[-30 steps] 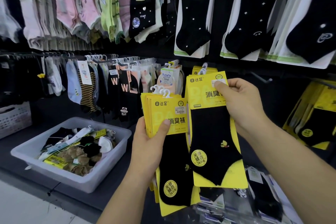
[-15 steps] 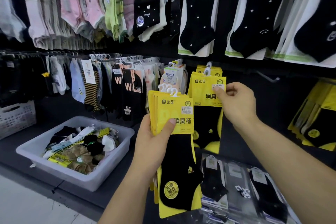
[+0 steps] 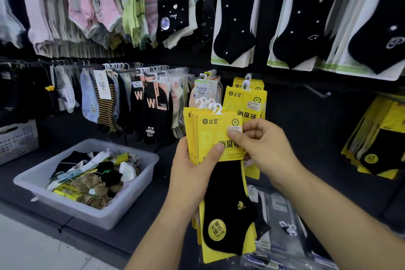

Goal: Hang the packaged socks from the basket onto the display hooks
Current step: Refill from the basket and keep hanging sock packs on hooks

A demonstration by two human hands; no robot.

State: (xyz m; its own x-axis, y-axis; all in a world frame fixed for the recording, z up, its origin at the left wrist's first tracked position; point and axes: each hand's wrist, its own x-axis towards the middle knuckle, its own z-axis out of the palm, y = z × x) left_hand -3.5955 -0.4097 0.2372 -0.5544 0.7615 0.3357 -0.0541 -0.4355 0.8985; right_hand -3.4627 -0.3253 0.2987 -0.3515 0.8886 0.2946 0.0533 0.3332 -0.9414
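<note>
My left hand grips a stack of yellow sock packs with black socks and white hanger tabs, held upright in front of the display. My right hand pinches the front pack of that stack at its upper right corner. Behind the stack, more of the same yellow packs hang on a display hook. The grey plastic basket sits at the lower left on the dark shelf, holding loose packaged socks.
A bare hook juts out to the right of the hung yellow packs. More yellow packs hang at far right. Rows of socks fill the rails above and to the left. Flat packs lie below my hands. A white crate stands far left.
My right hand let go of the yellow pack it had put on the hook and came back down to pinch the front pack in my left hand's stack.
</note>
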